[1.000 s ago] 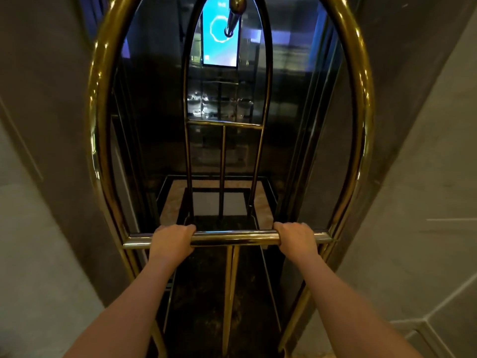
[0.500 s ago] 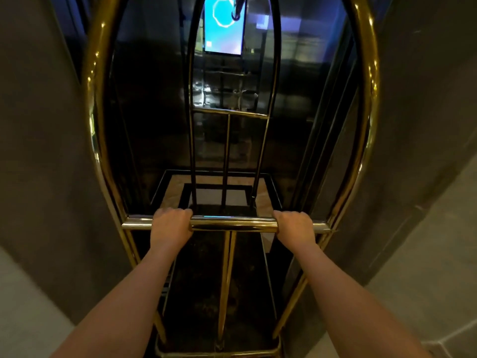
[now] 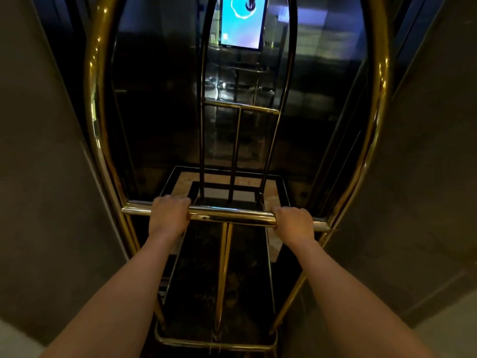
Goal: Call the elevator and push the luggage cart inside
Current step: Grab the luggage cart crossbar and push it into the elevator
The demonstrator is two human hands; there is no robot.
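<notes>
In the open doorway of the elevator (image 3: 154, 104), the brass luggage cart (image 3: 376, 120) stands nose-first, its far arch already among the dark, reflective cabin walls and its near arch framing the view. The left hand (image 3: 169, 215) is wrapped tight around the horizontal push bar (image 3: 229, 215) towards its left end, fingers curled over the top. The right hand (image 3: 294, 223) is clenched on the same bar towards its right end, with bare bar showing between the two. Both forearms reach straight out from the bottom of the view. The cart's dark deck (image 3: 201, 280) lies below the bar and carries no bags. On the back wall a bright blue screen (image 3: 240, 24) glows, and pale floor tile (image 3: 276, 200) shows beyond the bar
</notes>
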